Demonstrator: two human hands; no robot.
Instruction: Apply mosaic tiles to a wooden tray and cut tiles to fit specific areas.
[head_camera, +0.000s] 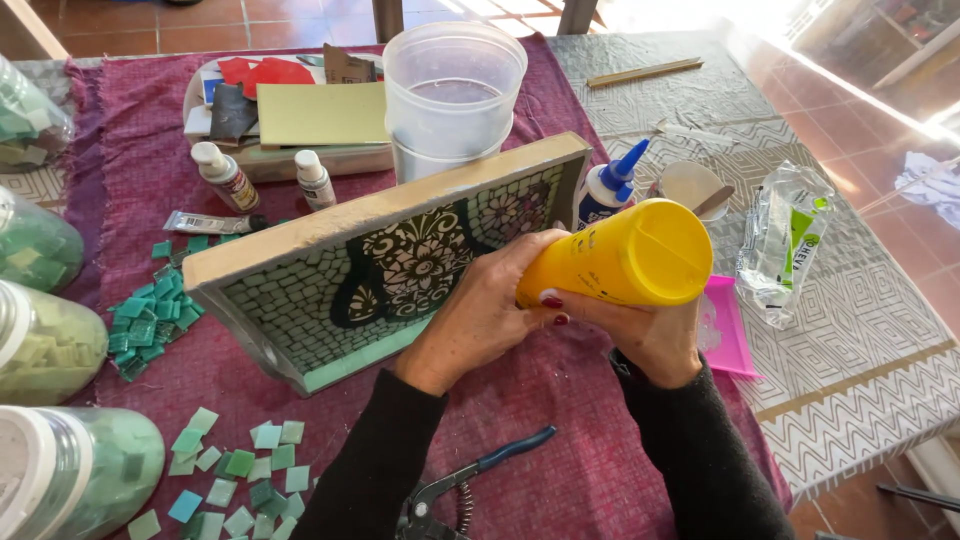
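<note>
We grip the yellow bottle (618, 255) between both hands: left hand (480, 305) fingers curled around its neck, right hand (650, 335) cupping underneath, just beside the tilted mosaic tray (380, 255).

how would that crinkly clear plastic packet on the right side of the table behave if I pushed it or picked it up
The clear plastic packet looks thin and creased, so it would probably flop and crumple instead of holding shape. It seems light for its size and might slide easily on the patterned tablecloth. Lying flat, it is unlikely to roll or tip.
</note>
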